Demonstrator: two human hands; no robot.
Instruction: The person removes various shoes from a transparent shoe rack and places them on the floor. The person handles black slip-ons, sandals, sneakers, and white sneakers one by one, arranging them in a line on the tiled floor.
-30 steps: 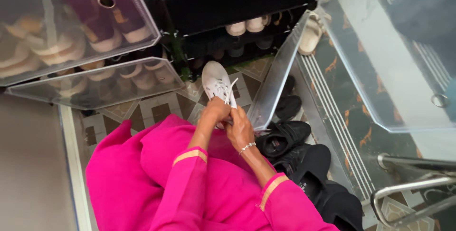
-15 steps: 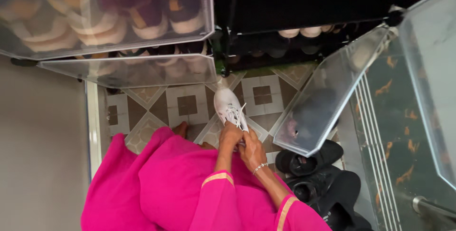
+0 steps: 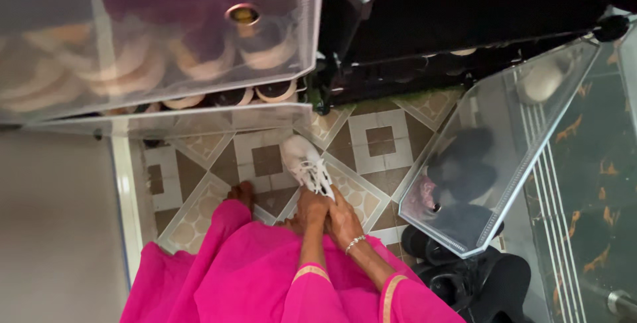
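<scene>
A white lace-up sneaker [image 3: 302, 159] rests on the patterned tile floor, toe pointing away from me. My left hand [image 3: 312, 209] and my right hand [image 3: 344, 215] are pressed together at its heel end, fingers closed on the shoe's white laces [image 3: 320, 178]. A beaded bracelet circles my right wrist. Pink sleeves and a pink garment [image 3: 252, 276] cover my arms and lap. A bare foot [image 3: 240, 193] shows to the left of the shoe.
Clear plastic shoe-cabinet doors [image 3: 152, 37] hang open at upper left, with several shoes behind them. Another clear door [image 3: 504, 150] stands open at right. Black shoes [image 3: 464, 276] lie on the floor at lower right. A black shelf frame [image 3: 458, 24] spans the top.
The view has shifted so the floor tiles show more. My hands and the sneaker sit lower in the view and stay on the laces.
</scene>
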